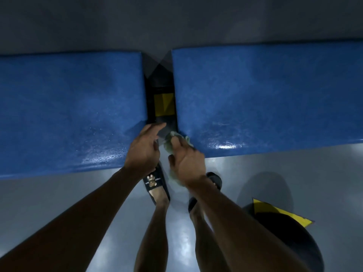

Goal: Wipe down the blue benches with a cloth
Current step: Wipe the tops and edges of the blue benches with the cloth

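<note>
Two blue padded benches lie end to end, the left bench (pixel 68 107) and the right bench (pixel 271 95), both with a wet sheen near their front edges. A dark gap separates them. My right hand (pixel 186 163) grips a pale green cloth (pixel 170 142) at the front left corner of the right bench. My left hand (pixel 143 150) hovers at the front right corner of the left bench, fingers loosely curled and pointing toward the gap, holding nothing that I can see. Part of the cloth hangs below my right hand.
Between the benches stands a black support (pixel 161 83) with a yellow square (pixel 164 105) on it. The grey glossy floor (pixel 59 197) runs under my sandalled feet (pixel 157 185). A dark rounded object with a yellow patch (pixel 282 214) sits at lower right. A grey wall (pixel 176 22) is behind.
</note>
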Demonstrator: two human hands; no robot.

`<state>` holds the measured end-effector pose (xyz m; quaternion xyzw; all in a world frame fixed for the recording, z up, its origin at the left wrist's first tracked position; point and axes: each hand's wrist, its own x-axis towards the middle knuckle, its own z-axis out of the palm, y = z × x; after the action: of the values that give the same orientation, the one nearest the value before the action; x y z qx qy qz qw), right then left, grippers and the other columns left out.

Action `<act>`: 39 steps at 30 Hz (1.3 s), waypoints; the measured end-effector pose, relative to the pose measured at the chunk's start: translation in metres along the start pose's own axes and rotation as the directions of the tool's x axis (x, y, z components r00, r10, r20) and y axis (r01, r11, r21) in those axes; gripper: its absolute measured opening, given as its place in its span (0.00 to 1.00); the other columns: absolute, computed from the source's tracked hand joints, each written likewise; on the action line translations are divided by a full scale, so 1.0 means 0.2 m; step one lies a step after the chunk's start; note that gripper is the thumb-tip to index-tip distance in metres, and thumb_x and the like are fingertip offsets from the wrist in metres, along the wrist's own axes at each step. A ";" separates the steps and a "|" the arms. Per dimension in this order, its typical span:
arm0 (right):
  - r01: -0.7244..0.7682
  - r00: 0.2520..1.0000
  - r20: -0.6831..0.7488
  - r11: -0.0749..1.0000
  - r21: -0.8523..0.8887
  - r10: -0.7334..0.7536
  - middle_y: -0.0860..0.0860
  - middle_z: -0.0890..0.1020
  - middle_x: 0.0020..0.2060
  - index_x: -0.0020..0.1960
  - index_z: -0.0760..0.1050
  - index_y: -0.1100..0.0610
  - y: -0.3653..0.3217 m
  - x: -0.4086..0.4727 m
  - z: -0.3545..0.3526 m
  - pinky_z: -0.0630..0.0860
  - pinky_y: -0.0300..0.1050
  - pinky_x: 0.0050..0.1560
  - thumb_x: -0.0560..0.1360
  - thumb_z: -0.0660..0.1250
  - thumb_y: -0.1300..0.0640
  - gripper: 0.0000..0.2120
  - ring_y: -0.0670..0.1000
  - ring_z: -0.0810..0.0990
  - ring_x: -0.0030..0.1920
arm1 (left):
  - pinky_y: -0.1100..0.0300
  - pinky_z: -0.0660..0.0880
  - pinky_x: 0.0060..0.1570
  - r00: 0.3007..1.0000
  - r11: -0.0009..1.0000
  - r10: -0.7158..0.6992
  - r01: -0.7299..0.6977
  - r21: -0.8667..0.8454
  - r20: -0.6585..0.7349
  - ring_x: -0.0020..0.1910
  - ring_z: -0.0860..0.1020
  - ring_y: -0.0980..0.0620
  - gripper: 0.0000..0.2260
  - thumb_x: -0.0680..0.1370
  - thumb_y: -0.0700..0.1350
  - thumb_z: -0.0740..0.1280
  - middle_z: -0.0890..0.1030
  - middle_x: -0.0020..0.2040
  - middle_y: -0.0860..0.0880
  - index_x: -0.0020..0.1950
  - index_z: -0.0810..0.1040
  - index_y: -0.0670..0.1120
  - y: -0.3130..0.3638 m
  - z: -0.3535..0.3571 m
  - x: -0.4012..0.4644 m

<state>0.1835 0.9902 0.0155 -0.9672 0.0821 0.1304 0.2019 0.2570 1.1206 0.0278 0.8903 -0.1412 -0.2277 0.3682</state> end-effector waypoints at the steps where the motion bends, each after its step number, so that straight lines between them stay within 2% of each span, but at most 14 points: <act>1: 0.038 0.999 -0.005 0.999 -0.015 -0.039 0.53 0.80 0.55 0.64 0.69 0.54 0.05 0.00 -0.04 0.77 0.47 0.36 0.68 0.70 0.53 0.26 0.59 0.83 0.41 | 0.53 0.76 0.58 1.000 1.000 0.002 -0.002 -0.003 -0.002 0.56 0.79 0.49 0.23 0.78 0.33 0.57 0.74 0.67 0.46 0.72 0.71 0.48 -0.01 -0.01 0.00; 3: 0.045 0.999 -0.018 0.998 -0.033 -0.045 0.50 0.80 0.50 0.59 0.71 0.50 0.19 0.00 -0.14 0.75 0.44 0.34 0.63 0.69 0.52 0.24 0.58 0.83 0.39 | 0.53 0.76 0.58 1.000 1.000 0.002 -0.002 -0.012 0.004 0.57 0.80 0.50 0.24 0.78 0.33 0.56 0.75 0.66 0.47 0.72 0.71 0.48 -0.03 -0.02 0.01; 6: -0.222 0.970 -0.112 0.975 -0.029 0.218 0.51 0.81 0.52 0.58 0.71 0.49 0.51 0.01 -0.29 0.77 0.48 0.40 0.67 0.67 0.52 0.19 0.60 0.82 0.47 | 0.54 0.76 0.58 1.000 0.999 -0.021 0.021 -0.032 0.008 0.58 0.79 0.51 0.24 0.78 0.32 0.56 0.74 0.67 0.47 0.71 0.71 0.49 -0.04 -0.04 0.01; 9: -0.528 0.806 -0.268 0.846 0.076 0.528 0.56 0.80 0.46 0.53 0.66 0.52 0.67 -0.01 -0.34 0.69 0.49 0.38 0.68 0.63 0.49 0.16 0.64 0.80 0.43 | 0.53 0.76 0.58 1.000 0.998 -0.019 0.019 -0.066 0.005 0.57 0.80 0.52 0.24 0.78 0.32 0.55 0.75 0.66 0.48 0.71 0.71 0.50 -0.05 -0.05 0.01; 11: -0.571 0.766 -0.283 0.813 0.112 0.577 0.58 0.80 0.46 0.56 0.66 0.53 0.56 0.01 -0.25 0.72 0.51 0.38 0.67 0.63 0.49 0.19 0.65 0.80 0.42 | 0.54 0.77 0.57 1.000 0.997 -0.030 0.030 -0.074 0.008 0.56 0.79 0.54 0.24 0.78 0.32 0.56 0.75 0.65 0.49 0.70 0.72 0.51 -0.07 -0.06 0.02; 13: -0.476 0.831 -0.252 0.868 0.139 0.496 0.58 0.81 0.46 0.59 0.68 0.54 0.37 0.01 -0.13 0.74 0.49 0.38 0.68 0.66 0.52 0.20 0.63 0.80 0.41 | 0.55 0.76 0.56 0.999 0.997 -0.031 0.032 -0.076 0.024 0.55 0.79 0.54 0.24 0.77 0.32 0.57 0.75 0.64 0.49 0.70 0.72 0.52 -0.07 -0.05 0.03; 17: -0.054 0.994 -0.096 0.998 -0.017 0.052 0.54 0.78 0.49 0.57 0.68 0.55 0.21 0.03 -0.10 0.71 0.43 0.36 0.68 0.67 0.54 0.20 0.58 0.79 0.40 | 0.58 0.75 0.55 0.999 0.996 -0.019 0.022 -0.082 0.038 0.55 0.78 0.56 0.24 0.77 0.32 0.57 0.75 0.63 0.50 0.70 0.73 0.51 -0.06 -0.02 0.06; 21: 0.411 0.911 0.109 0.865 -0.288 -0.397 0.57 0.79 0.55 0.62 0.72 0.55 0.47 0.15 -0.29 0.77 0.49 0.40 0.66 0.64 0.52 0.25 0.61 0.80 0.43 | 0.60 0.74 0.55 0.998 0.997 -0.014 0.019 -0.078 0.068 0.55 0.78 0.56 0.25 0.77 0.32 0.56 0.75 0.63 0.50 0.70 0.72 0.52 -0.03 0.02 0.09; 22: 0.360 0.933 0.098 0.880 -0.311 -0.347 0.58 0.78 0.56 0.63 0.72 0.56 0.55 0.21 -0.34 0.78 0.51 0.40 0.67 0.63 0.51 0.24 0.62 0.80 0.44 | 0.61 0.73 0.55 0.998 0.997 -0.014 0.020 -0.079 0.069 0.55 0.78 0.56 0.25 0.77 0.33 0.56 0.75 0.63 0.50 0.70 0.72 0.51 -0.03 0.03 0.09; 24: -0.047 0.996 -0.087 0.976 -0.210 0.029 0.58 0.75 0.56 0.62 0.71 0.56 0.66 0.30 -0.40 0.77 0.53 0.39 0.70 0.62 0.52 0.21 0.64 0.79 0.45 | 0.63 0.71 0.55 0.997 0.997 -0.020 0.027 -0.076 0.080 0.56 0.78 0.55 0.25 0.77 0.33 0.56 0.75 0.64 0.49 0.71 0.71 0.50 -0.03 0.05 0.10; 26: -0.481 0.838 -0.273 0.876 0.040 0.472 0.58 0.72 0.57 0.63 0.68 0.57 0.66 0.38 -0.38 0.72 0.51 0.40 0.72 0.63 0.54 0.21 0.65 0.77 0.48 | 0.63 0.71 0.56 0.996 0.996 -0.029 0.036 -0.077 0.089 0.57 0.78 0.55 0.25 0.77 0.34 0.56 0.74 0.65 0.48 0.72 0.70 0.50 -0.03 0.05 0.11; 28: -0.595 0.721 -0.337 0.790 0.146 0.606 0.58 0.72 0.60 0.65 0.67 0.58 0.51 0.42 -0.29 0.72 0.52 0.42 0.72 0.63 0.55 0.22 0.64 0.77 0.51 | 0.62 0.72 0.57 0.996 0.996 -0.014 0.022 -0.088 0.088 0.57 0.79 0.54 0.25 0.77 0.33 0.57 0.75 0.66 0.47 0.72 0.70 0.48 -0.04 0.06 0.13; 34: 0.033 0.985 -0.163 0.987 -0.157 -0.059 0.58 0.75 0.54 0.61 0.72 0.56 0.23 0.29 -0.15 0.77 0.52 0.39 0.71 0.62 0.55 0.19 0.59 0.75 0.45 | 0.57 0.75 0.57 0.997 0.994 -0.043 0.049 -0.100 0.063 0.54 0.80 0.52 0.24 0.77 0.32 0.59 0.76 0.65 0.45 0.72 0.70 0.45 -0.01 0.05 0.20; 39: 0.537 0.837 0.091 0.779 -0.325 -0.539 0.56 0.80 0.50 0.57 0.79 0.53 0.36 0.33 -0.28 0.77 0.49 0.45 0.68 0.65 0.59 0.17 0.58 0.80 0.46 | 0.62 0.66 0.63 0.991 0.991 -0.120 0.124 -0.056 0.063 0.63 0.73 0.52 0.22 0.79 0.36 0.58 0.74 0.69 0.46 0.73 0.70 0.47 0.00 0.03 0.27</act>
<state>0.2438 0.8950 0.0203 -0.9705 -0.2202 0.0761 0.0617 0.3004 1.0946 0.0076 0.8786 -0.0905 -0.2805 0.3758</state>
